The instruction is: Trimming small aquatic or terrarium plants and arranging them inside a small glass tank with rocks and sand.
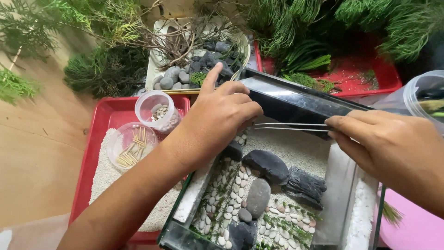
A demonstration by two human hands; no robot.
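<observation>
Two hands, left hand and right hand, fingers clamped on one pair of tweezers above one glass tank.

Open from above over the glass tank, with bare pale sand free behind the dark stones. Blocked lower down by the grey pebble and black rock, packed close together. Crowded at the back rim by the left hand, the tweezers and the right hand. Hemmed left by two cups in the red tray. Clear wooden surface far left.
</observation>
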